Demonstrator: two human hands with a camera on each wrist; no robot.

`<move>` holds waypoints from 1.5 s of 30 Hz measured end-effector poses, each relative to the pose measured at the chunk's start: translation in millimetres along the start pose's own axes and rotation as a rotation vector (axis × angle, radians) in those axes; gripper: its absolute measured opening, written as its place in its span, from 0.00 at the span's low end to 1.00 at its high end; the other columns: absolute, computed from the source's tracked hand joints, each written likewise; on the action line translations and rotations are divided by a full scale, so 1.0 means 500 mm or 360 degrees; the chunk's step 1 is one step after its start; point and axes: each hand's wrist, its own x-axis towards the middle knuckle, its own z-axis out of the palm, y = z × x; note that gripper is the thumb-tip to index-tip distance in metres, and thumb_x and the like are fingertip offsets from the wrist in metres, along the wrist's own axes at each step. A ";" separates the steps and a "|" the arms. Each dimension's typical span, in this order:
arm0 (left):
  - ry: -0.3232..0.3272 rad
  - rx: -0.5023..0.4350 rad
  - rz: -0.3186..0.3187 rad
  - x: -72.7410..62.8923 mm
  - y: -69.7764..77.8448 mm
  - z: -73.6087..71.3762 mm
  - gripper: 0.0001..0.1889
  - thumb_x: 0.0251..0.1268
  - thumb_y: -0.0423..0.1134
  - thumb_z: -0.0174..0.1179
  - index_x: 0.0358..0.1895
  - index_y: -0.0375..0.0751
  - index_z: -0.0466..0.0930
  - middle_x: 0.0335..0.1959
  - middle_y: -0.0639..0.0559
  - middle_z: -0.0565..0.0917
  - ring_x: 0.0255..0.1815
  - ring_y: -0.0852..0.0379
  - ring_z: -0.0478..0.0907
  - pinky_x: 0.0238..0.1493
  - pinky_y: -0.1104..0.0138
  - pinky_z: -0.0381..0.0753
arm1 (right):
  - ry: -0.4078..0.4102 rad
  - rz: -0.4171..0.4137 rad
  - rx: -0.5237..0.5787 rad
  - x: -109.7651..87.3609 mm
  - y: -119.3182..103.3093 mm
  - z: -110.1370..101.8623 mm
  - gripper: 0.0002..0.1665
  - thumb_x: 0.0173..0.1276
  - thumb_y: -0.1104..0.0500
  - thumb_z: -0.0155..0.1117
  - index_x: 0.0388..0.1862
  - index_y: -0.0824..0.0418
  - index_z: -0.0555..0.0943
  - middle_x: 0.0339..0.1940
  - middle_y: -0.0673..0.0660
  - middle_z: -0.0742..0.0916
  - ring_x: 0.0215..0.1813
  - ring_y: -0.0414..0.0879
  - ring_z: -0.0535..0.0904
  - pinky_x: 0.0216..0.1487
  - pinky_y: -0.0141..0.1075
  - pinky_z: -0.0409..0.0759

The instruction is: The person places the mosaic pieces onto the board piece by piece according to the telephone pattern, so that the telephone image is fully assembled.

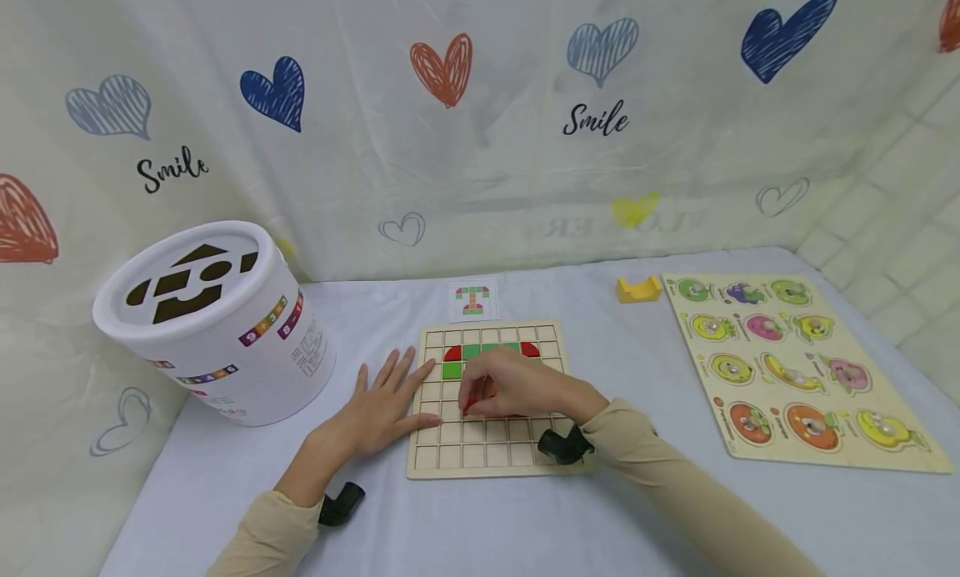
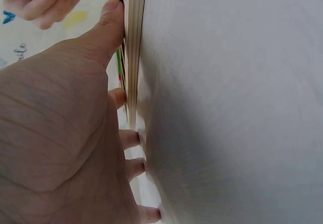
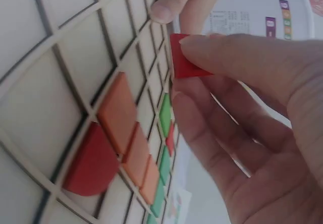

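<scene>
A wooden grid board (image 1: 435,458) lies on the table, partly hidden under my right hand (image 1: 513,383). That hand pinches a red tile (image 3: 177,62) between thumb and fingers, close over the squares. My left hand (image 1: 378,410) rests spread at the board's left side, its thumb and a fingertip on the edge. Near the top of the grid sit green tiles (image 1: 472,351) between two red rounded tiles (image 1: 453,353), with another green tile (image 1: 452,370) below the left one. In the right wrist view, several orange tiles (image 3: 117,114) run in a line beside a red rounded tile (image 3: 92,162).
Behind the board lies a small pattern card (image 1: 473,313). A white bucket (image 1: 292,385) with a shaped-hole lid stands at left. To the right are a yellow block (image 1: 639,290) and a fruit puzzle board (image 1: 720,431). A printed cloth (image 1: 510,185) hangs behind.
</scene>
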 end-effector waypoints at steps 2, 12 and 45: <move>-0.0002 -0.0007 0.0000 0.000 0.001 -0.001 0.47 0.74 0.68 0.56 0.86 0.48 0.52 0.87 0.36 0.44 0.86 0.34 0.35 0.74 0.26 0.31 | 0.0037 0.0020 0.0006 0.003 0.007 0.005 0.05 0.65 0.70 0.75 0.38 0.62 0.90 0.36 0.49 0.89 0.36 0.34 0.83 0.43 0.32 0.84; 0.0004 -0.0006 -0.0004 -0.002 0.006 -0.004 0.47 0.74 0.67 0.56 0.86 0.47 0.52 0.86 0.36 0.45 0.86 0.33 0.36 0.74 0.26 0.31 | 0.0101 0.0070 -0.0052 0.004 0.021 0.013 0.06 0.66 0.70 0.74 0.39 0.63 0.92 0.36 0.51 0.90 0.39 0.34 0.85 0.45 0.29 0.85; 0.0009 -0.0002 0.0007 -0.002 0.000 0.002 0.47 0.74 0.68 0.56 0.86 0.47 0.52 0.87 0.36 0.45 0.86 0.33 0.36 0.73 0.25 0.31 | -0.0066 -0.0042 -0.0937 0.003 -0.020 0.035 0.06 0.68 0.68 0.75 0.42 0.62 0.93 0.34 0.50 0.85 0.39 0.39 0.79 0.45 0.23 0.80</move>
